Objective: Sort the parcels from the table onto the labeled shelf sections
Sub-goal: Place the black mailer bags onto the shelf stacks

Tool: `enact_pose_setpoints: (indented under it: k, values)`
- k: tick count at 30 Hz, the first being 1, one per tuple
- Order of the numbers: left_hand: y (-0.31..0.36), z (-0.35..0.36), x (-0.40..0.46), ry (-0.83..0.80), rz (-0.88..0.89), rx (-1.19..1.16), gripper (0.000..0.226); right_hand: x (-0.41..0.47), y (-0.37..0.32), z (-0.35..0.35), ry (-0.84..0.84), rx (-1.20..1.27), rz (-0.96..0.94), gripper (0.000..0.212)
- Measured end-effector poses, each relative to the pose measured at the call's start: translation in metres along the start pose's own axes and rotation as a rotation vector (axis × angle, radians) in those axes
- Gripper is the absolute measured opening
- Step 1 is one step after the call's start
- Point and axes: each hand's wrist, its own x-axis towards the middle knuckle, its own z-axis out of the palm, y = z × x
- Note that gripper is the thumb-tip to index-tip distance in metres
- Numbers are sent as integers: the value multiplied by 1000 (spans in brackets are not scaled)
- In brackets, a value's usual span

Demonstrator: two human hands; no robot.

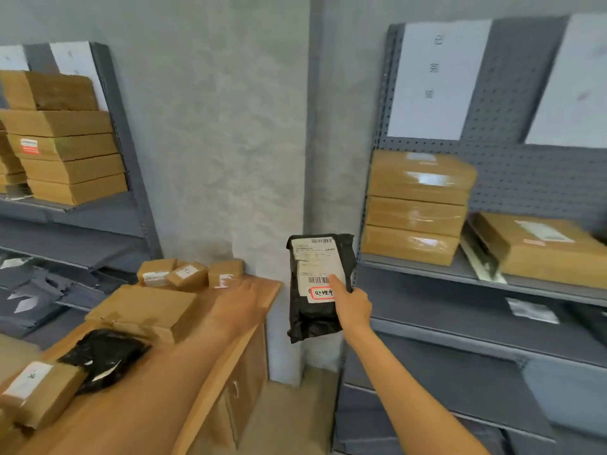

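Note:
My right hand (351,305) holds a black poly-bag parcel (315,310) upright in the air, between the wooden table (259,292) and the right shelf unit (427,267). The bag carries white shipping labels and a red-framed sticker under my thumb. My left hand (241,305) rests flat on the table's far corner, fingers spread, holding nothing. On the table lie a large brown box (144,310), three small brown boxes (189,274) at the back edge, a black bag (105,356) and a small labelled box (39,392) near me.
The right shelf unit holds a stack of three brown parcels (417,208) and one flat box (542,251) under white paper signs (437,80). The left shelf (98,208) carries stacked brown boxes (65,152); grey bags lie on its lower level. A grey wall pillar stands between the shelves.

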Motion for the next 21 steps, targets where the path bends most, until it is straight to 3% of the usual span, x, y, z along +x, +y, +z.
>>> enact_pose_setpoints:
  k: [5, 12, 21]
  values:
    - [100, -20, -3, -26, 138, -73, 50, -28, -1, -107, 155, -3, 39, 52]
    - [259, -46, 0, 2, 381, -152, 55, -58, 5, -263, 402, 42, 38, 49]
    - [419, -40, 13, -33, 620, -246, 62, -68, 28, -409, 608, 64, 68, 30]
